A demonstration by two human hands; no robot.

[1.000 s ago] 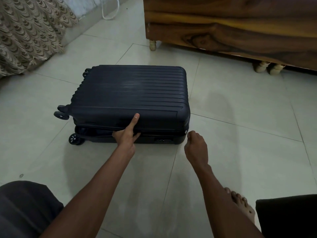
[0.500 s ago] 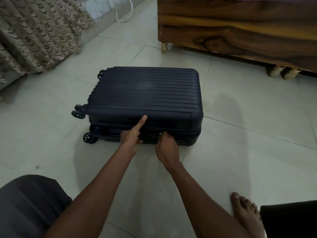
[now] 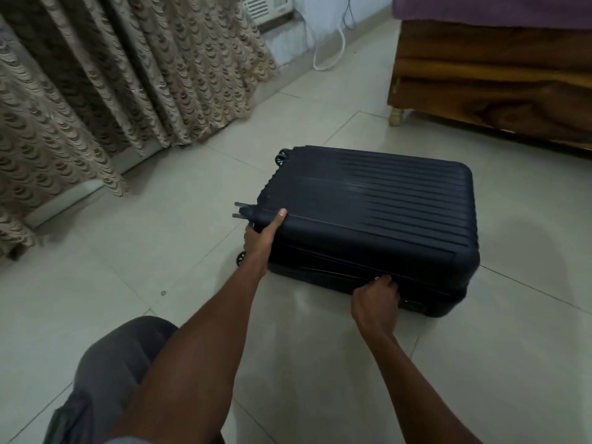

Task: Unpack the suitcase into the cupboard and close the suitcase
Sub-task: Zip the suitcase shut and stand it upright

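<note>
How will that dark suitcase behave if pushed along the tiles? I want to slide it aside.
The suitcase lies flat on its ribbed hard shell, so it likely stays stiff and slides rather than rolls. Its wheels point sideways, off the smooth floor.

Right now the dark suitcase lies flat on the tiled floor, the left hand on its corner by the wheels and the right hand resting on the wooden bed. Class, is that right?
One slip: the head view shows the right hand at the zip on the suitcase, not on the bed. The left hand is right.
</note>
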